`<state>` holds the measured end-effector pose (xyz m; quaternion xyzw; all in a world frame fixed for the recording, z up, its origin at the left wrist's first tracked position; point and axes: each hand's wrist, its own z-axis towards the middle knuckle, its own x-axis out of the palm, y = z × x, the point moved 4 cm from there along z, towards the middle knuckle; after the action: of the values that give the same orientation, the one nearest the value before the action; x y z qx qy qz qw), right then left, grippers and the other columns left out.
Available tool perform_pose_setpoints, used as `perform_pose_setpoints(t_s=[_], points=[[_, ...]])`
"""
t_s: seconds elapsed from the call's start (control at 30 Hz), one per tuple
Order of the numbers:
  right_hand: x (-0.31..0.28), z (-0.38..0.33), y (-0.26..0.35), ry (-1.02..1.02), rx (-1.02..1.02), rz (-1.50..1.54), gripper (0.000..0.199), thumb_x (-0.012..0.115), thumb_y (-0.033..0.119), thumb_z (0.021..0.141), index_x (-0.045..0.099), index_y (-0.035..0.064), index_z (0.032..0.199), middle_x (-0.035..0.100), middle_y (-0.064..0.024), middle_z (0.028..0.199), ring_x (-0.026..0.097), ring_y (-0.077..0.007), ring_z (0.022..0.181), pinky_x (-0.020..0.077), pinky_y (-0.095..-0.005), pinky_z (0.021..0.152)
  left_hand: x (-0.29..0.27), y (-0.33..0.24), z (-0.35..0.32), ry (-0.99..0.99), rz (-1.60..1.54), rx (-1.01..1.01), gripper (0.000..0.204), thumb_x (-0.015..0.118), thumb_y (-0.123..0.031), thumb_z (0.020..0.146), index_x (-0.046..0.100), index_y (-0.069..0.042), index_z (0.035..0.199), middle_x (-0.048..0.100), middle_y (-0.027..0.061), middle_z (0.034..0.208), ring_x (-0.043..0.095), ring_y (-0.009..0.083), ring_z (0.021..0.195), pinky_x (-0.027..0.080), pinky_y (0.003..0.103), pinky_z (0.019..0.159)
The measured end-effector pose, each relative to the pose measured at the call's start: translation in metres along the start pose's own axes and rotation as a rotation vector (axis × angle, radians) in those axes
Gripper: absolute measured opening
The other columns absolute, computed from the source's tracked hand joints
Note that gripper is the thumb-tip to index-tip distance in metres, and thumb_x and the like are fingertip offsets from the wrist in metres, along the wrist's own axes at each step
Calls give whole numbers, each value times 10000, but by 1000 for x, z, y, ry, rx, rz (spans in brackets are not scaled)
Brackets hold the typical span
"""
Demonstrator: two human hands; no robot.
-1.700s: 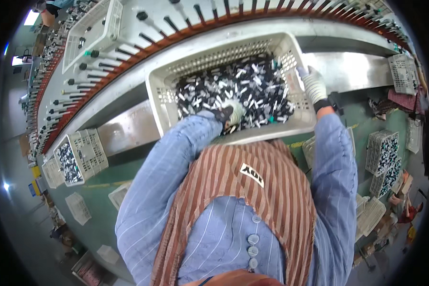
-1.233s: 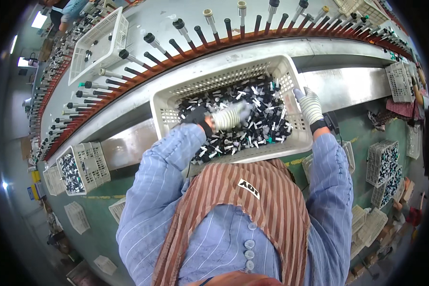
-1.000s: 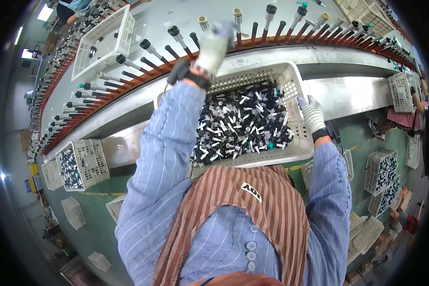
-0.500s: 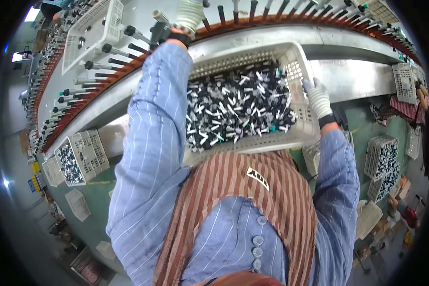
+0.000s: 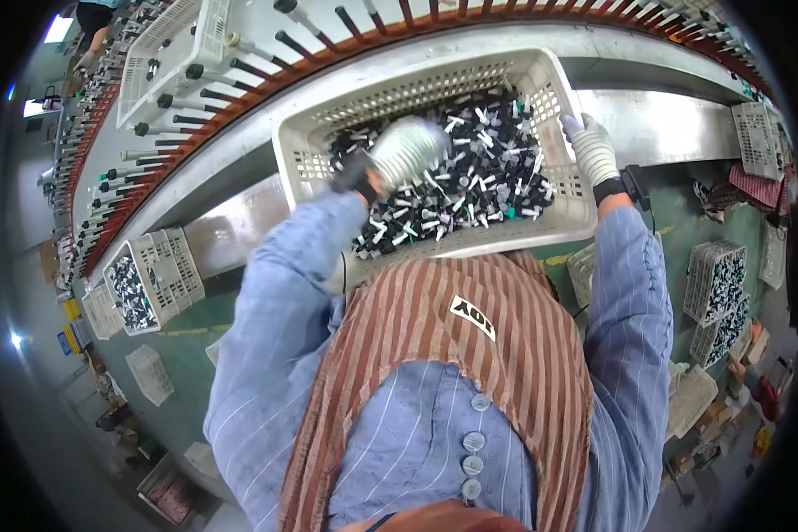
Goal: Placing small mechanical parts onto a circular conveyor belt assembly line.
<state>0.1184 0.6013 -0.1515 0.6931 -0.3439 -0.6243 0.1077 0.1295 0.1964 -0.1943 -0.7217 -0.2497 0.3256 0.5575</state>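
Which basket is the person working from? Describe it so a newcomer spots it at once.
Start at the long curved metal conveyor with its row of dark pegs. Against its near edge, straight ahead of the person's striped apron, sits the large cream perforated plastic basket heaped with small black and white parts. The left hand is over its contents and the right hand grips its rim; the other baskets are smaller and untouched.

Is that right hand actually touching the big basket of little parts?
Touching. The head view shows the gloved right hand wrapped over the right rim of the basket, fingers lying on the edge with no gap.
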Motion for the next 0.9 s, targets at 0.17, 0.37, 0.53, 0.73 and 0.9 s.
perform_pose_setpoints(t_s=[0.17,0.37,0.53,0.73,0.9], points=[[-12,-20,25,21,25,-119,699,618,488,886,566,-84,1285,683,-264,1093,663,-347,1043,498,-375,919,100,29,-19,554,1073,-268,481,604,-284,818,544,-79,1248,706,146,878,695,334,801,552,471,645],[-20,-25,37,82,81,-85,720,612,500,885,555,-94,1289,617,-313,1211,599,-391,1171,452,-395,1013,100,-14,-24,601,934,-293,315,595,-328,896,673,-147,1141,703,151,967,678,360,917,545,453,749],[-14,-19,26,56,59,-69,698,626,458,892,543,-110,1289,682,-274,1055,666,-350,1015,497,-378,917,42,-61,16,132,-55,-465,132,624,-181,922,586,-58,949,598,53,760,593,200,671,511,361,600],[-11,-18,19,130,173,26,685,621,470,879,564,-77,1287,623,-303,1208,604,-393,1164,466,-391,1000,-78,-193,121,-502,366,65,401,400,-305,1045,646,-55,852,680,50,826,646,148,744,524,300,685],[-5,-18,17,141,175,77,696,629,471,875,557,-81,1293,628,-299,1204,606,-394,1162,467,-388,998,-151,-243,174,-798,219,516,367,527,-348,996,674,-14,1036,696,134,921,642,194,757,514,358,703]])
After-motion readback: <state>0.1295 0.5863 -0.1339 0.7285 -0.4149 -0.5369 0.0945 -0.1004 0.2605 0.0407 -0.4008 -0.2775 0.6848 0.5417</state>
